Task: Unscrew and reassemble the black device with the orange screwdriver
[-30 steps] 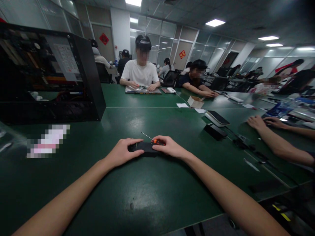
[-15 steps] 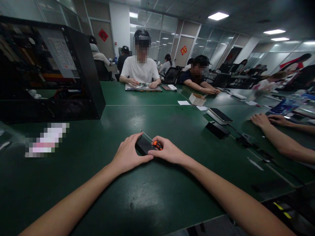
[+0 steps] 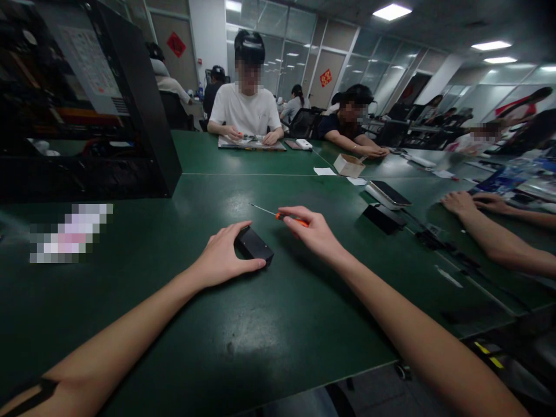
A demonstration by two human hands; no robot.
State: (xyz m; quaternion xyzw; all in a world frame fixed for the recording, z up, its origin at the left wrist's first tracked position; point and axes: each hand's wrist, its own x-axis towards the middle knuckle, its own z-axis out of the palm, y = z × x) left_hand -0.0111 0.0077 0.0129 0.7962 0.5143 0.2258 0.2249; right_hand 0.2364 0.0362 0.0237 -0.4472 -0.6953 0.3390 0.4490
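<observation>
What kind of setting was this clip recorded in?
Probably an office used as an electronics workshop: long green tables shared by several seated people, glass partition walls, an opened computer case, and a screwdriver in the right hand.

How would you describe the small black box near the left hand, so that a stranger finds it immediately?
Start from the wide green table. Near its middle, the person's left hand wraps around a small black rectangular box, turned at an angle. Unlike the flat black device lying farther right beside a phone, this one is held, and the thin orange-handled screwdriver in the right hand is just beyond it.
</observation>
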